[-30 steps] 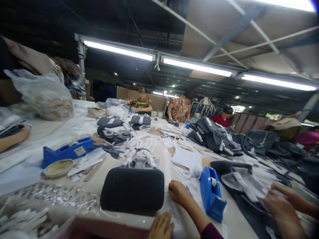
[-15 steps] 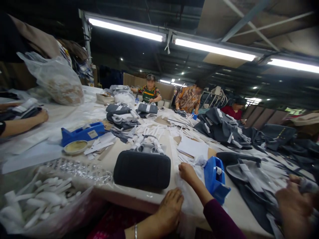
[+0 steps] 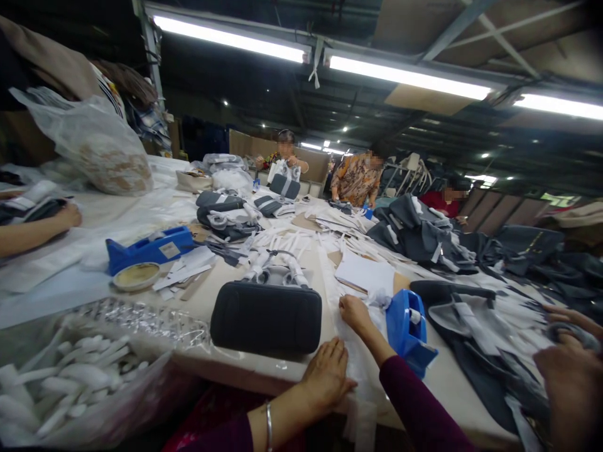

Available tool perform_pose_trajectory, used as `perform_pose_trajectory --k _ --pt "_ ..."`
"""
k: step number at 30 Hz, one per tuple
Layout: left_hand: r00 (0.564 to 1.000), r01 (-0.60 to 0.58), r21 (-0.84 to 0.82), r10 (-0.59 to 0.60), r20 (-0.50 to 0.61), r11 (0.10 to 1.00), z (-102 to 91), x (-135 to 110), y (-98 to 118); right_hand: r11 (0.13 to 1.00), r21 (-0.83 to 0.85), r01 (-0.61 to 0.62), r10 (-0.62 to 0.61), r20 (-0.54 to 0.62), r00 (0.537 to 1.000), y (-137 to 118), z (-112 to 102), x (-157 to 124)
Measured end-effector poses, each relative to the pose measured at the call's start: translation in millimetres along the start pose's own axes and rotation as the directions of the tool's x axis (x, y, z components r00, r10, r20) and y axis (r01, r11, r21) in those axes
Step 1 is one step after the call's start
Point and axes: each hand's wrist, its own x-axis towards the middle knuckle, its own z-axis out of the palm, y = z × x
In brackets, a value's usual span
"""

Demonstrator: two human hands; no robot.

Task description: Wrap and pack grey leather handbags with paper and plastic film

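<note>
My left hand (image 3: 327,375), with a bangle at the wrist, lies fairly flat at the table's front edge, thumb apart from the fingers. It presses on a thin white sheet (image 3: 360,376), part of which hangs over the edge. Farther in, my right hand (image 3: 357,315) is closed, its fingertips pinching the far part of that sheet. Just left of both hands stands a dark handbag (image 3: 266,319), its handles wrapped in white. A blue tape dispenser (image 3: 405,323) sits right of my right hand.
White foam pieces fill a plastic-lined box (image 3: 157,383) at front left. Another blue tape dispenser (image 3: 149,250) stands behind it. White papers (image 3: 365,272) lie ahead, dark bag parts (image 3: 464,339) to the right. Co-workers' hands (image 3: 570,358) work at the right edge, others at left.
My left hand has moved up and flattened onto the white sheet, its fingers straighter. My right hand has shifted slightly up. A co-worker across the table has lifted a bag.
</note>
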Motion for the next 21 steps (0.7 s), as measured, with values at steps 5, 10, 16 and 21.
perform_pose_trajectory --k 5,10,16,21 --pt "0.999 0.030 0.008 -0.030 -0.023 1.000 5.9 32.1 -5.4 0.992 0.076 -0.106 0.111 -0.061 0.992 4.9 -4.2 30.0" --pt "0.999 0.025 -0.021 -0.026 -0.020 0.999 8.8 37.9 -9.1 0.952 0.191 -0.239 0.268 -0.145 0.952 18.8 -9.7 41.9" --pt "0.999 0.026 -0.012 -0.026 -0.028 1.000 10.1 39.1 -8.5 0.883 0.366 -0.294 0.349 -0.093 0.932 30.4 -3.1 41.9" --pt "0.999 0.015 -0.017 -0.015 -0.045 1.000 10.8 38.2 -10.3 0.780 0.550 -0.298 0.395 -0.065 0.916 18.0 7.1 47.1"
